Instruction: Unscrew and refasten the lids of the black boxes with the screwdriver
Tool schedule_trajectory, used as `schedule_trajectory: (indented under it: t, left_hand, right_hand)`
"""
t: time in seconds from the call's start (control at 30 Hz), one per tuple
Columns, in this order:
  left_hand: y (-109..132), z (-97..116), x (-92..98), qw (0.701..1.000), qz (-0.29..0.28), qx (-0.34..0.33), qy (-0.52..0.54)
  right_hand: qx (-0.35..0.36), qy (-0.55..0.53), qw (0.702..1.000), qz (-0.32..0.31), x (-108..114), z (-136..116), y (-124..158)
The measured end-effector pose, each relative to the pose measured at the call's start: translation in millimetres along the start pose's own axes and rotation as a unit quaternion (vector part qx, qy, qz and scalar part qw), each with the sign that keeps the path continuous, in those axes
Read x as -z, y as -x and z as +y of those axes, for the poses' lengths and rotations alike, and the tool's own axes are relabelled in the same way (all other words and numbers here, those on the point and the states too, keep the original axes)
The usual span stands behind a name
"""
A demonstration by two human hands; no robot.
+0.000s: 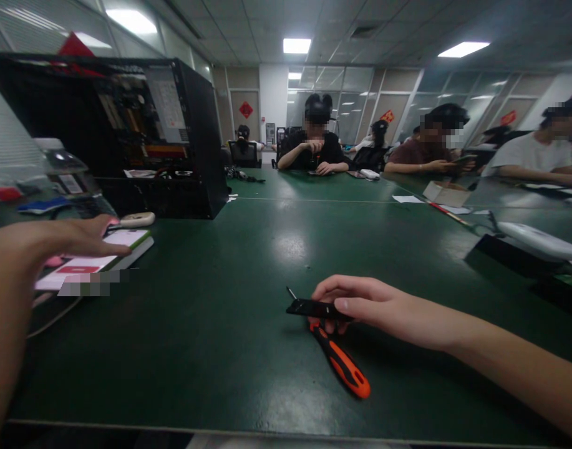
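My right hand (pixel 360 305) holds a flat, slim black piece (pixel 309 308), thumb on its near side and fingers behind it. What kind of piece it is I cannot make out. Below it, a screwdriver (pixel 342 362) with an orange and black handle lies on the green table (pixel 229 349); the piece and my fingers hide part of its shaft, and a thin metal tip shows beyond. My left hand (pixel 75 240) reaches over a white box (pixel 136 246) with a green edge, fingers stretched out and touching its top. Pink bits show around that hand.
A black computer case (pixel 201 137), its side open, stands at the left beside a clear plastic bottle (pixel 73 174). At the right are a white device (pixel 538 240) and a small cardboard box (pixel 447 193). Several people sit around the table, one person (pixel 316 146) directly across.
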State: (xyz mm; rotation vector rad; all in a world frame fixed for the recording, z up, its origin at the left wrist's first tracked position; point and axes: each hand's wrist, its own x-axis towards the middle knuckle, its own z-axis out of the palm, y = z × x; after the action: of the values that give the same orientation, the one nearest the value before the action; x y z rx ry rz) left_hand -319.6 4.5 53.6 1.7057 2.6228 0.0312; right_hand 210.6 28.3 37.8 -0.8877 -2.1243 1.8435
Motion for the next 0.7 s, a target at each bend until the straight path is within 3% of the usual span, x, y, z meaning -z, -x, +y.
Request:
schedule_trajectory:
  t: [0.1, 0.2, 0.43, 0.53, 0.63, 0.7]
  left_hand:
    - [-2.2, 3.7, 2.9, 0.995, -0.080, 0.050, 0.010]
    - [-1.0, 7.4, 5.2, 0.993, -0.095, 0.070, 0.009]
    - [-4.9, -9.2, -0.4, 0.997, -0.068, -0.029, 0.033]
    - [0.7, -5.7, 2.0, 0.995, -0.066, -0.053, 0.044]
    - [10.7, -1.0, 3.5, 0.996, -0.053, -0.038, 0.066]
    - [13.4, -4.6, 0.6, 0.997, -0.013, -0.027, 0.068]
  right_hand:
    - [-0.011, -0.015, 1.000, -0.010, 0.2, 1.6, -0.7]
    - [-0.012, -0.004, 1.000, -0.007, 0.3, 2.6, -0.8]
    - [-0.005, 0.009, 1.000, -0.012, 0.5, 2.6, 0.5]
    - [0.005, 0.010, 1.000, -0.020, 0.4, 4.3, 0.5]
    - [0.012, 0.019, 0.999, -0.023, 0.5, 5.7, -0.7]
    - [0.017, 0.032, 0.999, -0.022, 1.3, 4.0, -0.6]
